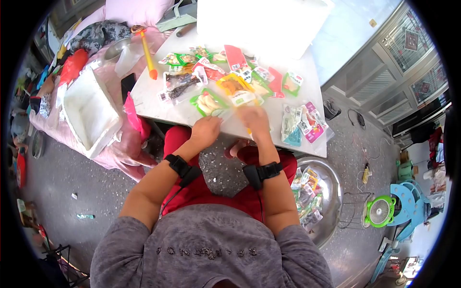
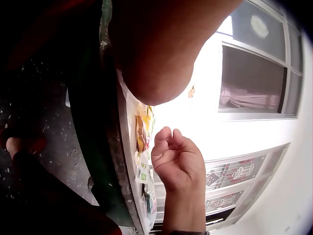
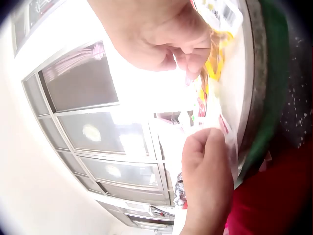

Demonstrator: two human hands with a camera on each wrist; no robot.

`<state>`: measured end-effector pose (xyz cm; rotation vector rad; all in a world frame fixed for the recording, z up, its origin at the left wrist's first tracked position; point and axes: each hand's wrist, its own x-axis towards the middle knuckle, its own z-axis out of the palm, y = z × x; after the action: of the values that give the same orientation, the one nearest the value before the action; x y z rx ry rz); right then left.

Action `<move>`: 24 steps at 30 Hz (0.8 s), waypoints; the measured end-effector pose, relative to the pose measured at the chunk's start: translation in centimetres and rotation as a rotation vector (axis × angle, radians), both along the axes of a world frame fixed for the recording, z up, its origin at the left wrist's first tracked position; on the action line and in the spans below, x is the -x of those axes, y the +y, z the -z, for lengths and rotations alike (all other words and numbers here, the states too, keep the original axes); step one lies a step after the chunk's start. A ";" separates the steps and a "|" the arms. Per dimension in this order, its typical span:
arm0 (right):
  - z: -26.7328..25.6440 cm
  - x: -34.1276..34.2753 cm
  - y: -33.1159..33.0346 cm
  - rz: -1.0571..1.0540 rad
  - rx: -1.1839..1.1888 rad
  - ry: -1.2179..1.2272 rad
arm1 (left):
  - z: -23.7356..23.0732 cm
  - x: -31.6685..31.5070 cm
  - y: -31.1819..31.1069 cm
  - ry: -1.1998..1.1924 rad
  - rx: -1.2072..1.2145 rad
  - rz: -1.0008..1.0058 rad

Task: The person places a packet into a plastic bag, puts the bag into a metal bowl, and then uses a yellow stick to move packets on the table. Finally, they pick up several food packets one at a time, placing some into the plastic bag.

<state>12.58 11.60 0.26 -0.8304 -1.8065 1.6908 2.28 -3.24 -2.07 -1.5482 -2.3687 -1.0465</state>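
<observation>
Near edge of the table point(image 1: 149, 98), L side: a clear packet point(image 3: 232, 144) was pinched betw. thumb & fingers by the L hand point(image 1: 206, 131)! Just beside, over the yellow packet's point(image 1: 235, 85) near end, the R hand point(image 1: 254, 121) was caught in a blur, fingers bent; whether anything was gripped by it couldn't be told. Just beyond the L hand, the green packet point(image 1: 207, 102) was laid flat, w/ the dark packet point(image 1: 180, 87) set behind it, to the L. Far R, nr the table's corner, the pink packet point(image 1: 312, 124) was seen. Below, on the floor, more packets point(image 1: 307, 194) were held by a metal basin point(image 1: 338, 192). Out L, a foam box point(image 1: 91, 113) was propped on pink bedding point(image 1: 127, 161).
</observation>
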 end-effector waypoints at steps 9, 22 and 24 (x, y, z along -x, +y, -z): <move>-0.3 -3.0 10.0 0.198 0.159 0.022 | 0.3 0.3 0.0 0.002 0.027 0.039; 2.0 3.9 12.6 0.174 0.107 -0.015 | 0.7 0.4 -0.1 0.044 0.025 0.051; 2.3 4.0 12.8 0.201 0.055 0.048 | 0.7 0.4 0.0 0.033 -0.011 0.048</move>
<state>8.58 24.42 -2.04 -0.9528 -1.5937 1.6225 1.89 -3.26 -2.79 -1.6138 -2.3111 -1.0334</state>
